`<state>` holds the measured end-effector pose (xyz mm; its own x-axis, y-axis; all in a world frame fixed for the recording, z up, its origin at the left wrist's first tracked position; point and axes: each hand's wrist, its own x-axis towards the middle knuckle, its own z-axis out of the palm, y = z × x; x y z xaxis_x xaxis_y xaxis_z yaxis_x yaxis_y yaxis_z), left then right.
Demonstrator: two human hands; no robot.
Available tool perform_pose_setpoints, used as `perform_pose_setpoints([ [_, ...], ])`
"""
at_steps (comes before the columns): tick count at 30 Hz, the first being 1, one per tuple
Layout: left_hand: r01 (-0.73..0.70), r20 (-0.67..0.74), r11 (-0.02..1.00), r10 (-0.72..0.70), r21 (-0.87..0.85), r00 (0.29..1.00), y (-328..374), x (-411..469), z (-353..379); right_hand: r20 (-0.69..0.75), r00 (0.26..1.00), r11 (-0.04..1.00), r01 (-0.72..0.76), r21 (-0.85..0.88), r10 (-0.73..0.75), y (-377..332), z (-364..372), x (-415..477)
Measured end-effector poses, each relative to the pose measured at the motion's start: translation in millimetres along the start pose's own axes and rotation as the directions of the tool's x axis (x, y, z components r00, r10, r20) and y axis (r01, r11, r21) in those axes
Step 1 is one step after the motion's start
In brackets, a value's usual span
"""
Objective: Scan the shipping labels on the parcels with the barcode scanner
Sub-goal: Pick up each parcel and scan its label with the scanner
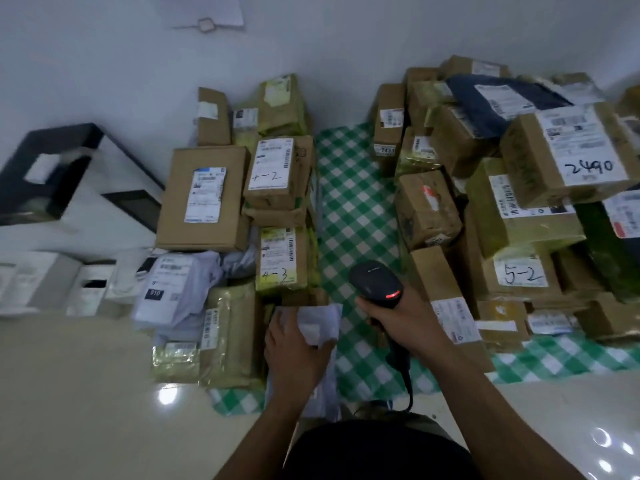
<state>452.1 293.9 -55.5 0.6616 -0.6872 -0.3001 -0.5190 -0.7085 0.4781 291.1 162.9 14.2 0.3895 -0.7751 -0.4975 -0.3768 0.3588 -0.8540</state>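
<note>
Scanning is prepared with the barcode scanner (pixel 375 282) gripped in the right hand (pixel 398 317), head pointing forward. The white mailer (pixel 320 322), at the near edge between 2 parcel piles, is gripped by the left hand (pixel 294 348). Its label should be flattened and faced upward before aiming.

Green-and-white checked cloth (pixel 349 209), brown cardboard parcels (pixel 204 199), black scanner (pixel 375 282) with red light, white mailer (pixel 320 323).

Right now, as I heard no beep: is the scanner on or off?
On: a red light glows on the barcode scanner that the right hand grips.
</note>
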Motion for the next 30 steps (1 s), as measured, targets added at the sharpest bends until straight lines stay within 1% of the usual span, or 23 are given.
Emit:
perform_pose_setpoints([
  [1,0.089,0.072,0.996,-0.09,0.023,0.993,-3,-1,-1,0.029,0.999,1.0,0.014,-0.006,-0.014,0,3,3],
  [2,0.138,0.116,0.99,-0.141,0.032,0.983,-7,-5,-1,0.058,0.998,1.0,0.025,-0.013,-0.024,0,8,4],
  [4,0.138,0.154,0.99,-0.137,0.001,0.979,-5,-7,5,0.067,0.997,1.0,0.026,-0.012,-0.025,1,10,10],
  [9,0.185,0.04,0.981,-0.183,-0.058,0.982,5,-10,7,0.105,0.993,0.998,0.054,-0.039,-0.049,1,14,12],
  [10,0.168,0.03,0.983,-0.166,-0.077,0.986,7,-12,4,0.104,0.993,0.997,0.061,-0.039,-0.057,1,14,11],
  [12,0.083,-0.006,0.989,-0.084,-0.123,0.996,11,-18,-5,0.084,0.993,0.997,0.079,-0.007,-0.078,3,13,9],
  [14,-0.008,-0.114,0.978,-0.016,-0.209,0.993,21,-21,-15,0.026,0.993,0.991,0.116,0.061,-0.118,2,11,6],
  [16,-0.043,-0.232,0.925,-0.049,-0.376,0.971,39,-20,-27,-0.037,0.986,0.975,0.167,0.148,-0.163,-2,9,3],
  [17,-0.046,-0.252,0.88,-0.085,-0.473,0.964,50,-17,-35,-0.056,0.982,0.962,0.187,0.197,-0.18,-6,7,0],
  [19,-0.047,-0.241,0.772,-0.139,-0.634,0.961,71,-6,-52,-0.059,0.972,0.935,0.234,0.265,-0.226,-13,5,-5],
  [21,-0.077,-0.257,0.689,-0.162,-0.721,0.953,87,5,-64,-0.019,0.953,0.923,0.296,0.243,-0.301,-16,2,-8],
  [23,-0.077,-0.246,0.638,-0.18,-0.766,0.952,99,10,-72,0.027,0.934,0.921,0.345,0.179,-0.355,-16,3,-10],
  [25,-0.073,-0.217,0.62,-0.161,-0.781,0.963,109,9,-77,0.008,0.934,0.919,0.351,0.177,-0.358,-17,2,-9],
  [27,-0.123,-0.222,0.608,-0.091,-0.784,0.971,110,9,-83,-0.066,0.938,0.909,0.346,0.233,-0.34,-20,-3,-7],
  [28,-0.125,-0.201,0.595,-0.063,-0.794,0.977,107,10,-88,-0.095,0.94,0.898,0.342,0.277,-0.328,-22,-8,-6],
  [29,-0.102,-0.159,0.581,-0.048,-0.808,0.986,102,11,-92,-0.109,0.945,0.887,0.328,0.325,-0.309,-23,-12,-5],
  [30,-0.054,-0.096,0.592,-0.04,-0.804,0.995,95,12,-96,-0.106,0.951,0.875,0.307,0.374,-0.289,-24,-17,-5],
])
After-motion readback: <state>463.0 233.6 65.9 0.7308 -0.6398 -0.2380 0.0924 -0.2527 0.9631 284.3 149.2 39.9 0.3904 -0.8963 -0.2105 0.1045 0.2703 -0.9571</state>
